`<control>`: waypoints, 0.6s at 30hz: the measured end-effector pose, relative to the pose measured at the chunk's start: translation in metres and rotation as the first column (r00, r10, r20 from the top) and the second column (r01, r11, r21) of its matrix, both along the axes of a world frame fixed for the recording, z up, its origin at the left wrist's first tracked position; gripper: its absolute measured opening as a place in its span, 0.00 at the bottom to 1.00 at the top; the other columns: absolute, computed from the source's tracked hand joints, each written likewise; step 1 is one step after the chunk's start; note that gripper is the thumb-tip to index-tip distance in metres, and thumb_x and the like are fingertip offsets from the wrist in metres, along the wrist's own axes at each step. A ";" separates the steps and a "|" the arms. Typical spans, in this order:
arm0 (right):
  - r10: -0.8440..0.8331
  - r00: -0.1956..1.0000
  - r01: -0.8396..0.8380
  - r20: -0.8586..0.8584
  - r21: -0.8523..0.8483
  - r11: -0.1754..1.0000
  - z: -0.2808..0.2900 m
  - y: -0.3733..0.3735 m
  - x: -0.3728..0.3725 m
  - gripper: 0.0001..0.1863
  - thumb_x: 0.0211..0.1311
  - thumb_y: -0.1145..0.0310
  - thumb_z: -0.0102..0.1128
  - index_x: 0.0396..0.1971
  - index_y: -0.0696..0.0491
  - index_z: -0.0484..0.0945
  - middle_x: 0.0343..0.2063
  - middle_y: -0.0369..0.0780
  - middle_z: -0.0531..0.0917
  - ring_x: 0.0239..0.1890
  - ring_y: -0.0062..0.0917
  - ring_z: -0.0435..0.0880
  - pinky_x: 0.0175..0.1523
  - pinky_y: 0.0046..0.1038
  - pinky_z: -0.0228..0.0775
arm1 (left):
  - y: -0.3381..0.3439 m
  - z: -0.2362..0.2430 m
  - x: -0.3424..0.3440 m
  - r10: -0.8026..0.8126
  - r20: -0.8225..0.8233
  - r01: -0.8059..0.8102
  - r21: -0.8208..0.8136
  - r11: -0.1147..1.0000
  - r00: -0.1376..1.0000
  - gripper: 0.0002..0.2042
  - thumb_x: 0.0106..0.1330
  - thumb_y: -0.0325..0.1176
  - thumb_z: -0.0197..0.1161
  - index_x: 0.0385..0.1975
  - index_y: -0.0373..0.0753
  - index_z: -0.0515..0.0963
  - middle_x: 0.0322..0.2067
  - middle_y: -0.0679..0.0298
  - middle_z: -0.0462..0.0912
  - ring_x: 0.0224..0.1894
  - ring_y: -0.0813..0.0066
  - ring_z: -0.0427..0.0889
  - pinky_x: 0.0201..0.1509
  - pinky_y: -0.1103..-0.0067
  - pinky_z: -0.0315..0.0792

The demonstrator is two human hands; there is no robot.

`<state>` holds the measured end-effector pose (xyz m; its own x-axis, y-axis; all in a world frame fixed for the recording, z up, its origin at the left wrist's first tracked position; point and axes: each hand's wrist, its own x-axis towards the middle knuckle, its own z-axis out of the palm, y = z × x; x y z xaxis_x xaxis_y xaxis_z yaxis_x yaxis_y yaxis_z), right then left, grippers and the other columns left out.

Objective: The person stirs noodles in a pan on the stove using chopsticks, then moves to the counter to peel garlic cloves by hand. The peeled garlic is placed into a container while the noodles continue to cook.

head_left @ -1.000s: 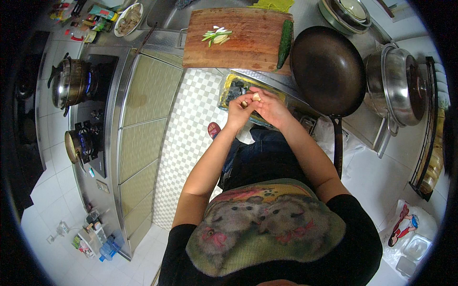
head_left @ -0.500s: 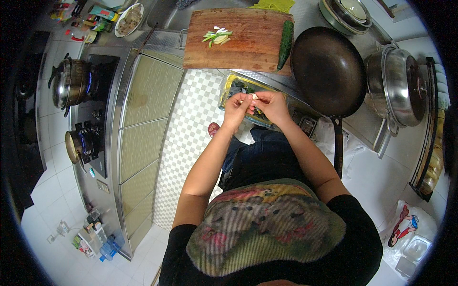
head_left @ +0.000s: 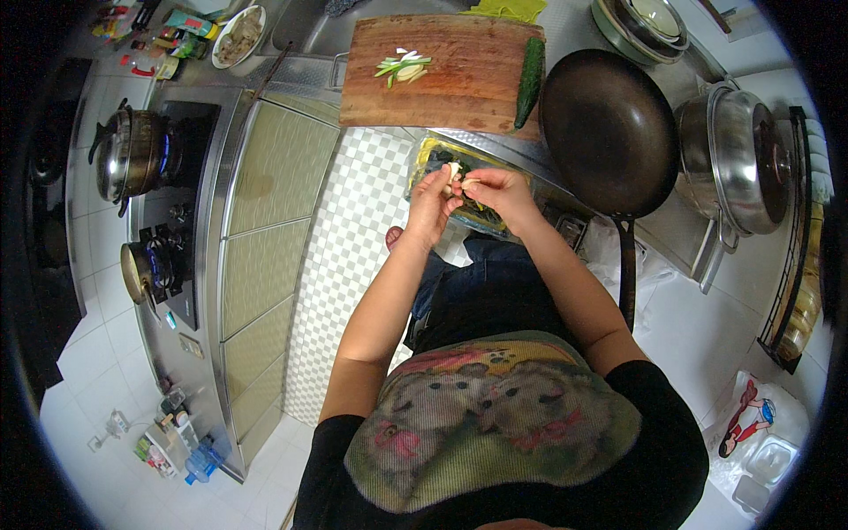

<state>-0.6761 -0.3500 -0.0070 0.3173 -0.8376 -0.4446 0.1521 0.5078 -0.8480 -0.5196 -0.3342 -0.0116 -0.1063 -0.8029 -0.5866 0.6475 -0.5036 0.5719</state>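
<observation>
Fingers of the left hand (head_left: 433, 205) and right hand (head_left: 495, 190) pinched a garlic clove (head_left: 456, 170), apparently mid-peel over the bin (head_left: 424, 159); stripping the skin needed firmer nails.

1. One wooden cutting board (head_left: 459, 75) on the bench.
2. One cucumber (head_left: 530, 81) on the board.
3. One dark wok (head_left: 609, 132).
4. Two hands: left hand (head_left: 433, 208), right hand (head_left: 499, 194).
5. One small pale piece (head_left: 455, 172) between the fingers.
6. Two pots on the stove: large pot (head_left: 128, 159), small pot (head_left: 140, 269).
7. One lidded steel pot (head_left: 746, 159).
</observation>
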 end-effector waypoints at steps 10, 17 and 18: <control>-0.239 0.820 -0.005 0.520 0.425 0.905 0.002 -0.001 -0.003 0.09 0.58 0.75 0.54 0.40 0.56 0.74 0.37 0.40 0.78 0.39 0.24 0.78 0.49 0.26 0.72 | 0.004 0.026 0.000 -0.018 0.029 0.024 -0.209 0.978 0.999 0.10 0.61 0.32 0.55 0.40 0.37 0.73 0.28 0.65 0.77 0.28 0.79 0.76 0.30 0.83 0.74; -0.217 0.900 0.056 0.377 0.393 0.918 0.003 0.003 -0.002 0.09 0.57 0.70 0.58 0.38 0.55 0.75 0.34 0.37 0.79 0.35 0.21 0.78 0.44 0.21 0.71 | 0.007 0.012 -0.007 -0.103 0.402 0.194 -0.191 0.962 0.910 0.07 0.57 0.27 0.62 0.35 0.36 0.78 0.29 0.67 0.78 0.26 0.87 0.71 0.25 0.88 0.65; -0.203 0.928 0.078 0.312 0.371 0.925 0.005 0.002 -0.002 0.09 0.57 0.69 0.59 0.37 0.56 0.76 0.33 0.36 0.79 0.33 0.20 0.78 0.43 0.20 0.71 | 0.007 0.011 -0.009 -0.082 0.423 0.181 -0.199 0.963 0.903 0.07 0.56 0.26 0.63 0.34 0.36 0.79 0.30 0.68 0.77 0.26 0.87 0.71 0.25 0.89 0.65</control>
<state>-0.6784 -0.3479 -0.0018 0.3910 -0.6969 -0.6012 0.4892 0.7106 -0.5056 -0.5285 -0.3271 -0.0005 -0.0123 -0.9148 -0.4037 0.2697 -0.3918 0.8796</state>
